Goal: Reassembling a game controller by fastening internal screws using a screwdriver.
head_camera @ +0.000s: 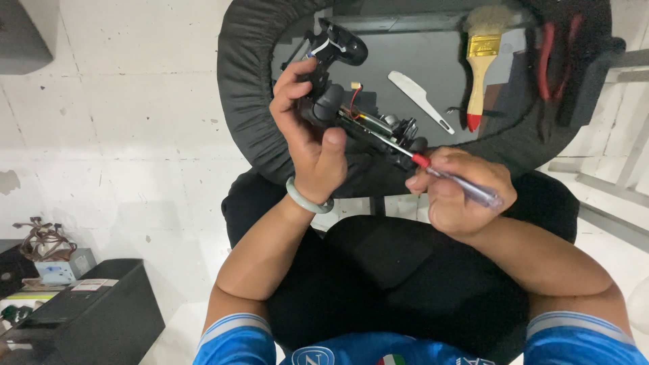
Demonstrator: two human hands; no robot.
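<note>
My left hand point(307, 132) grips an opened black game controller point(338, 101) with its circuit board and red wires exposed, held over a round black-rimmed tray point(247, 101). A pale green bangle sits on that wrist. My right hand point(460, 192) holds a screwdriver point(433, 169) with a clear handle and a red collar. Its metal shaft points up-left into the controller's inside, close to the board.
On the tray's grey floor lie a white plastic pry tool point(420, 100), a yellow-handled paintbrush point(481, 64) and red-handled pliers point(551, 54). I sit on a black seat above a pale tiled floor. A black box point(101, 311) and a small power unit with wires point(57, 260) stand at the lower left.
</note>
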